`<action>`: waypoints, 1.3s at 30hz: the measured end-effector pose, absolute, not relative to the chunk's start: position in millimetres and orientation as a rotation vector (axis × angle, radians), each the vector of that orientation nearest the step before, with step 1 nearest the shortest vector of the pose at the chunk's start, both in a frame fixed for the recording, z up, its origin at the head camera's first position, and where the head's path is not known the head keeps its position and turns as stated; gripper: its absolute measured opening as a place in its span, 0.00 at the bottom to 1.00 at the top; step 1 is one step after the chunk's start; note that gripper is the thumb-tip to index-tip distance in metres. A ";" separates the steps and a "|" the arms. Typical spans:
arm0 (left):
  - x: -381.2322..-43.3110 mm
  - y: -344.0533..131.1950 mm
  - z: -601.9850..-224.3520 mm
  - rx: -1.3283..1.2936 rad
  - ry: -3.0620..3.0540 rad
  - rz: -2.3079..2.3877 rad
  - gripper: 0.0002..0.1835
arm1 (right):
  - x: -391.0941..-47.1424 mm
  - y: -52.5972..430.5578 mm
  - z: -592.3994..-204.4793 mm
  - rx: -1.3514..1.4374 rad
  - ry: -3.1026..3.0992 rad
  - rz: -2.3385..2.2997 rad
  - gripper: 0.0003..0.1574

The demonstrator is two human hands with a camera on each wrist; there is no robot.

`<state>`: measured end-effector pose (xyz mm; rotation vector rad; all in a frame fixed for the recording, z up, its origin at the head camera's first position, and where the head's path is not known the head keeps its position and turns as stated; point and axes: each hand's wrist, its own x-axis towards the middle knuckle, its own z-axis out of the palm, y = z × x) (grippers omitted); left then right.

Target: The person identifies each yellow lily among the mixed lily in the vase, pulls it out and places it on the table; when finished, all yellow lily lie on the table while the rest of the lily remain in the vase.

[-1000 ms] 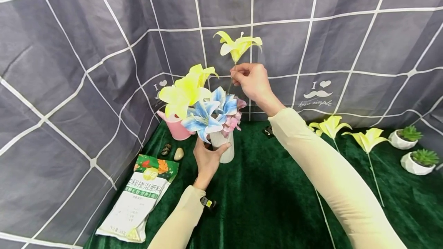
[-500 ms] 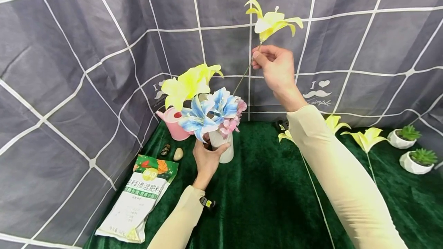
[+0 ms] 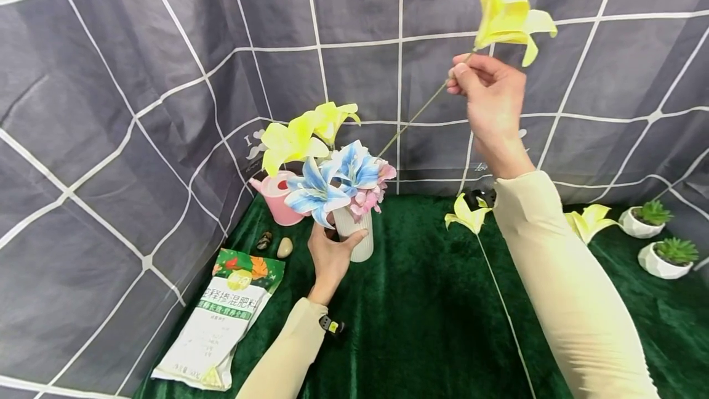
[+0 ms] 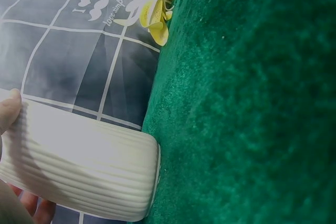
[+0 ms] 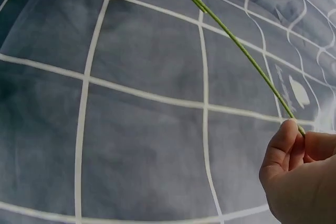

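Observation:
My left hand (image 3: 330, 257) grips the white ribbed vase (image 3: 362, 242) around its side; in the left wrist view the vase (image 4: 89, 161) stands on the green cloth. Blue lilies (image 3: 321, 189), pink blossoms (image 3: 370, 193) and yellow lilies (image 3: 293, 140) fill its mouth. Up at the right, my right hand (image 3: 493, 94) pinches the stem of a yellow lily (image 3: 509, 14) between thumb and fingertips, just below the bloom. That stem (image 3: 415, 117) slants down to the left and passes behind the blue and pink flowers. The right wrist view shows the pinched green stem (image 5: 236, 45) closely.
A pink watering can (image 3: 282, 202) stands behind the vase on the left, near two pebbles (image 3: 285, 247). A fertilizer bag (image 3: 221, 319) lies at the front left. Yellow lilies (image 3: 467, 215) lie on the right, beside two potted succulents (image 3: 667, 257). Grid-patterned curtain (image 3: 360, 5) surrounds the cloth.
My right hand has moved up and right with the yellow lily, and more of its stem shows above the bouquet. My left hand stays on the vase.

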<state>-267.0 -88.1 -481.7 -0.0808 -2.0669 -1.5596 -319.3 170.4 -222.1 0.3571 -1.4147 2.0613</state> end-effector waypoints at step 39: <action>-265.9 -85.9 -481.8 -0.067 -2.062 -1.570 0.40 | -223.0 260.9 -300.5 0.071 -2.339 1.665 0.05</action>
